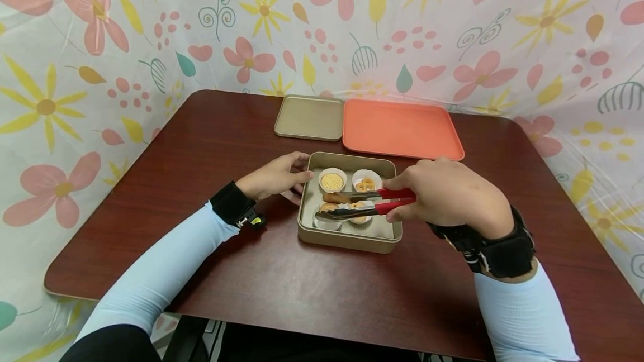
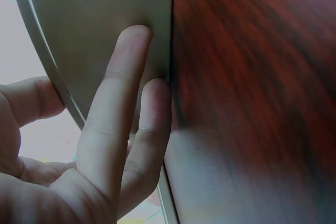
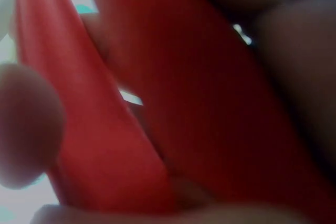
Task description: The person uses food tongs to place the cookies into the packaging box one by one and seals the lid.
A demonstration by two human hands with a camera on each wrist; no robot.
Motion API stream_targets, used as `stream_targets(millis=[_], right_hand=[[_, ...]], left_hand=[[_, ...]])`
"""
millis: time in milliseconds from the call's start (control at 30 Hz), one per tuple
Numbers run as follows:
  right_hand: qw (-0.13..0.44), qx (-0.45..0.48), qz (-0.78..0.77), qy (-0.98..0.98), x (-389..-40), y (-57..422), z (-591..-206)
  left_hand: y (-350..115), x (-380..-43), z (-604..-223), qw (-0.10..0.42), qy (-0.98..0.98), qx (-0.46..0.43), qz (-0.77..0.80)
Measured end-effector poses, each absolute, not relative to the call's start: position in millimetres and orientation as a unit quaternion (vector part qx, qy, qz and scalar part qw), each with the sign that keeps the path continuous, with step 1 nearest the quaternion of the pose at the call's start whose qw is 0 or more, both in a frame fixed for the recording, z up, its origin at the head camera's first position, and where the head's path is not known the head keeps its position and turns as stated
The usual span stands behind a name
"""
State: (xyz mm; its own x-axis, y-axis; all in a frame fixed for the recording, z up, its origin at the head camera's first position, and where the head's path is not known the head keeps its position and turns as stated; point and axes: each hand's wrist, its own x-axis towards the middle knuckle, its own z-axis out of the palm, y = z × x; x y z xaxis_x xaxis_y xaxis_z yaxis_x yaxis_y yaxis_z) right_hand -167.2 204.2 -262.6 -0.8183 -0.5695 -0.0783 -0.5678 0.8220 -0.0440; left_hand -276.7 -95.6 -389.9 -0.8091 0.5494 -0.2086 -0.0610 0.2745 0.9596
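Note:
A rectangular gold tin (image 1: 347, 241) stands on the table with several white paper cups in it. One cup holds a round yellow cracker (image 1: 332, 182), another small pretzels (image 1: 365, 184). The two nearer cups hold tan baked pieces, partly hidden by tongs. My left hand (image 1: 275, 175) lies at the tin's left side: straight fingers (image 2: 123, 72) touch its outer wall while the thumb is at the rim. In my right hand (image 1: 448, 191) are tongs with red handles (image 1: 394, 200), gripped from the right. Their parted tips hang over the near-left paper cup (image 1: 327, 223).
Behind the tin lie a gold lid-like tray (image 1: 309, 118) and a larger orange tray (image 1: 402, 125), side by side at the table's far edge. A flower-patterned sheet (image 1: 322, 27) hangs beyond the dark wooden table (image 1: 241, 278).

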Motion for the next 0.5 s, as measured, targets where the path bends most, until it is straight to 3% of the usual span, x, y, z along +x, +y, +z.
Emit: stream_targets(millis=[500], right_hand=[[0.066, -0.287, 0.003, 0.956, -169.8, 200.4, -264.0]], left_hand=[[-94.9, -277.0, -390.0, 0.264, 0.754, 0.157, 0.581]])
